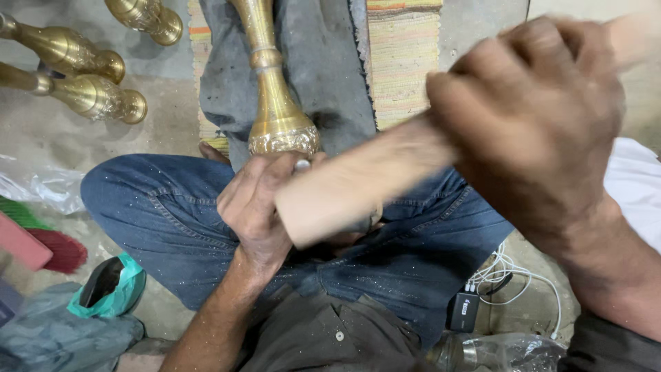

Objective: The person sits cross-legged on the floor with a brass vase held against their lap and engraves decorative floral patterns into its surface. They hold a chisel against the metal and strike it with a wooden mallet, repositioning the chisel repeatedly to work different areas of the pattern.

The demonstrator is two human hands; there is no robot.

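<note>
Brass vase [279, 117] on our lap, its engraved base half chased, we judge; left hand [256, 207] pinches the punch [301, 165], right hand [533, 131] clutches the raised wooden mallet [344, 189].

The tall brass vase [277, 103] lying on a dark grey cloth [323, 62] is golden yellow, with an embossed, paler band round its rim. Three more golden brass vases [96, 96] lie on the grey concrete floor [41, 138]. The woven mat [403, 55] is striped in yellow, orange and green. The pale wooden mallet [344, 186] is light tan. The crossed legs wear blue denim jeans [158, 207] flecked with glittering dust. A white cable [509, 272] runs to a small black box [463, 311].
</note>
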